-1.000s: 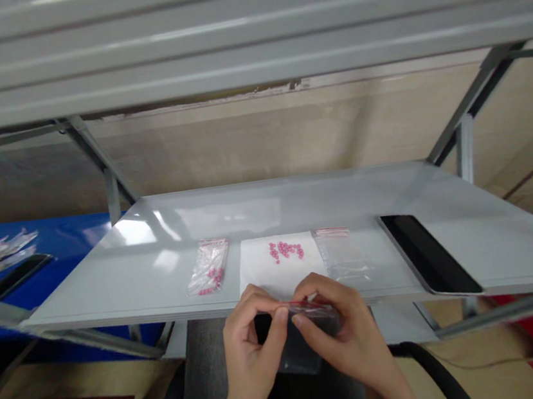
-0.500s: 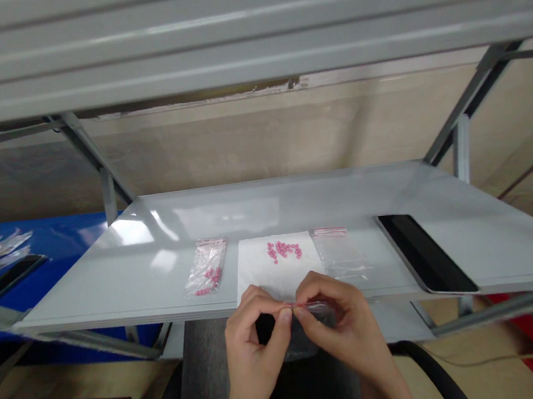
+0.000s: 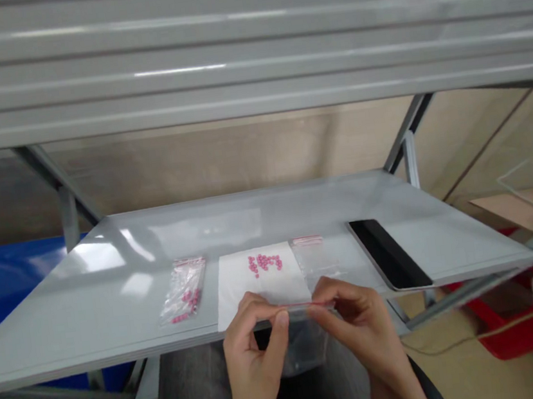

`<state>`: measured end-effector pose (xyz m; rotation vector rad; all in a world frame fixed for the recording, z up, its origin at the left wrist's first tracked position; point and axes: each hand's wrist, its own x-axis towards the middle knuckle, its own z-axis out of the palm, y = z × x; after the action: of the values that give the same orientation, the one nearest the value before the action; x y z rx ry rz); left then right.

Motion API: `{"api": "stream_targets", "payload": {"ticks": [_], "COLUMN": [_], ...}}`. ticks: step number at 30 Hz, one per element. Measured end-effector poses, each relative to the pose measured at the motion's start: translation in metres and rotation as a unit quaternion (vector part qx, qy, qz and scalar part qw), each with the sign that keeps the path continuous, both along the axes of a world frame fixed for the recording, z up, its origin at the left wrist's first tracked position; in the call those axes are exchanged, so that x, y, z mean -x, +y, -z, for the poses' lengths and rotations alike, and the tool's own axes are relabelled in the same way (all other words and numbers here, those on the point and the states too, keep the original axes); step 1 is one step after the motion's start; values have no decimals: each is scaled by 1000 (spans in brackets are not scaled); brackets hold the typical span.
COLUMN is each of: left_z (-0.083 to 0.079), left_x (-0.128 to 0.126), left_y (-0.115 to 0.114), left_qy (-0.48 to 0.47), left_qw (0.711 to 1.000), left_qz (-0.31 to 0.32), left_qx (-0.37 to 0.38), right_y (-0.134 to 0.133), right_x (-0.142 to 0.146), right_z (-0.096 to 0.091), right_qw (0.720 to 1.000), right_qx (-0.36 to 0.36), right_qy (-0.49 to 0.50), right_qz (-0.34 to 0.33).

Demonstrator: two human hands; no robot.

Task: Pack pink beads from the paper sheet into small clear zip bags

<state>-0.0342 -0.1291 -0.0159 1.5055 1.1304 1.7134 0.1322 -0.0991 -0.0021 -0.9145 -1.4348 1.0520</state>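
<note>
Drawn slightly apart, left hand [image 3: 254, 356] and right hand [image 3: 359, 324] each pinched the red-lined mouth of a clear zip bag [image 3: 304, 347], near a white paper sheet [image 3: 239, 290].

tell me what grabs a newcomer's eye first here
The pink beads clustered on the white paper sheet stand out most, in the middle of the grey metal shelf. Just below them, the left hand and right hand pinch the red-lined top of a clear zip bag. Toward the right of the shelf lies a black tablet.
</note>
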Motion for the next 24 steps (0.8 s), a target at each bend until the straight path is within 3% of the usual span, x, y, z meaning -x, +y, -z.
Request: {"api": "stream_targets", "payload": {"ticks": [8,15,19,24], "left_z": [-15,-30,-30,-30], "left_x": [-32,-40,-40,-36], "left_y": [42,101,118,121], "left_qy": [-31,-32,20,132], "left_qw": [998,991,987,979], "left_qz": [23,51,59,34], "left_qx": [52,121,149,153], "right_y": [28,82,105,117], "right_x": [-36,-52,-50,-47], "right_z": [-13,-32,-27,-20], "right_qw": [993,993,983,957], "right_qx": [22,43,32,10], "right_qy": [-8,-77,-143,-235], "right_qz": [114,78,108,172]}}
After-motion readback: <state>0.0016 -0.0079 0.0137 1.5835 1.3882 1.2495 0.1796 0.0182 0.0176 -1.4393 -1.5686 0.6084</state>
